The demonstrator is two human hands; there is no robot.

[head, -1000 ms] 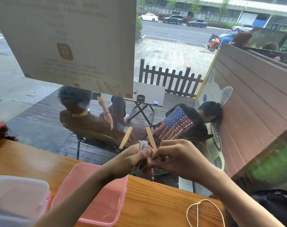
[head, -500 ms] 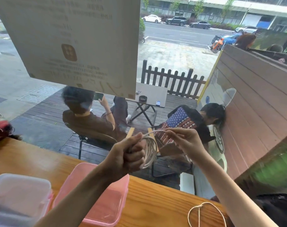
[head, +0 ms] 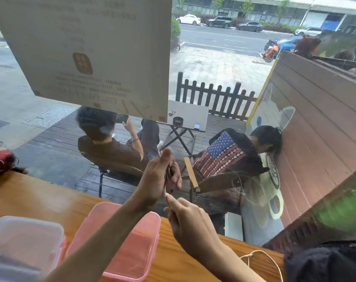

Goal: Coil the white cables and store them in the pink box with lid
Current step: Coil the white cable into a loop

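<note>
The head view shows the left hand (head: 158,180) closed around a white cable (head: 164,190) above the desk's (head: 30,200) far edge, its visible strand running nearly upright, while the right hand (head: 189,216) pinches its lower end. The pink box (head: 120,241) looks empty and open, and another white cable (head: 262,259) lies near the right edge, so most work seems left.

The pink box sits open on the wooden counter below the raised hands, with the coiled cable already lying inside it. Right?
Not quite. The head view shows the pink box open on the wooden counter, but the cable is not inside: the left hand and right hand hold it above the counter.
</note>
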